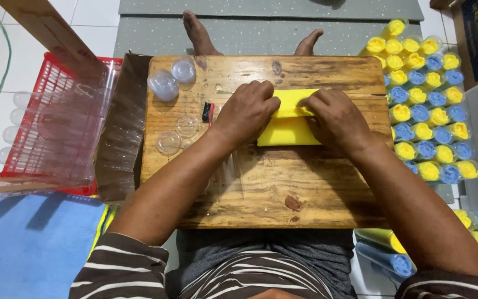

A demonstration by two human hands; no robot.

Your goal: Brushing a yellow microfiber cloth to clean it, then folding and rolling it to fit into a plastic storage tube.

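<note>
A yellow cloth (286, 130) lies folded on the small wooden table (261, 188) over my lap. My left hand (245, 112) presses on its left end, fingers curled over the fold. My right hand (334, 119) grips the right end, fingertips pinching the folded top edge. Both hands meet near the cloth's upper middle. Several clear plastic lids (177, 133) and two clear cups (172, 77) sit on the table left of my left hand, beside a small black and red object (207, 111).
A stack of clear tubes stuffed with yellow and blue cloths (427, 105) fills the right side. On the left stand an open cardboard box (118, 133) of clear tubes and a red basket (40, 127). A blue cloth (29, 243) lies on the floor lower left.
</note>
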